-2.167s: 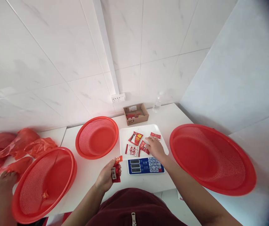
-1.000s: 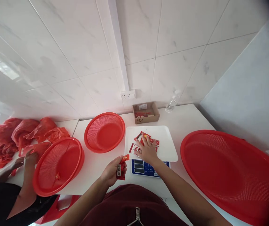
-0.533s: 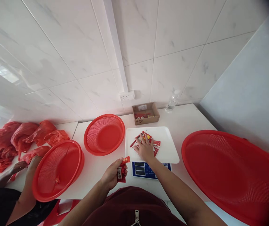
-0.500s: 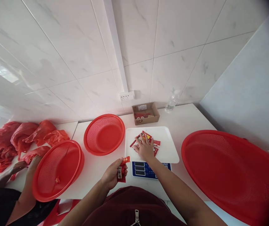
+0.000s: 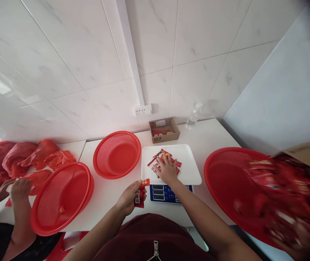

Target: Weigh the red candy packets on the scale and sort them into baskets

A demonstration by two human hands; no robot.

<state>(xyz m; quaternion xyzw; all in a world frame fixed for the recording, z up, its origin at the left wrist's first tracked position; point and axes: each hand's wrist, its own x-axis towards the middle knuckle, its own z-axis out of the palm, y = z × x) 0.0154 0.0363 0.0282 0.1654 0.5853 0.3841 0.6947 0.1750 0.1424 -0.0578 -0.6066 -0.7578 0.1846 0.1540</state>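
Orange packet points right from left hand, long axis crosswise.

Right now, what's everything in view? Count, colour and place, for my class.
Socket: one, white, on the wall.
Tabletop: one run, white, seamed.
Scale: one, white tray, blue panel, centre.
Tray packets: several, red and white, on scale.
Baskets: three, red, two left of scale, one right.
Small packet: one, orange, in near-left basket.
Bags: uncountable, red, far left.
Box: one, brown, by the wall.
Bottle: one, clear, right of box.
Carton: one, brown, far right.
Blurred packets: uncountable, red, over right basket.
Co-worker's hands: two, bare, by the bags.
Top: one, maroon, lower edge.
Left hand: one, bare, gripping red packets.
Right hand: one, bare, flat on tray packets.
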